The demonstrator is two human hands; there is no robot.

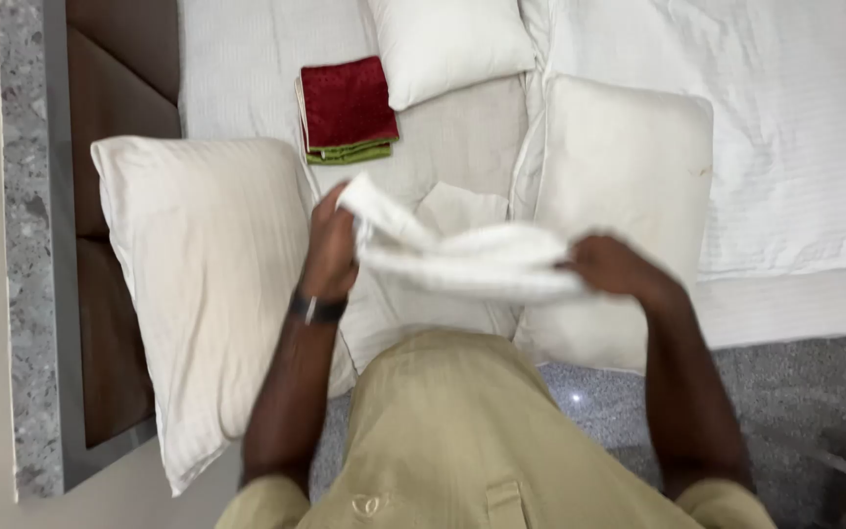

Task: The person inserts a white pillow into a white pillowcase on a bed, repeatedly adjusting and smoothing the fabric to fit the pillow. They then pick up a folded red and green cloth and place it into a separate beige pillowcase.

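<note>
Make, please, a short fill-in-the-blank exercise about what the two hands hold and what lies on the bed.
1. Both hands, the left hand and the right hand, hold a ____ cloth.
2. The folded red cloth lies on top of a ____ one.
3. A dark band is on the ____ wrist.

Missing words: white; green; left

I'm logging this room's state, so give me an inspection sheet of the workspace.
Surface: bed with white linen, partly rumpled.
Job's things: white cloth, bunched and blurred, held above the bed.
Clutter: three white pillows, large one at left; folded red cloth on a green one.
Hands: left hand and right hand each grip an end of the white cloth.
Cables: nothing seen.
Surroundings: brown headboard, grey speckled floor.
</note>
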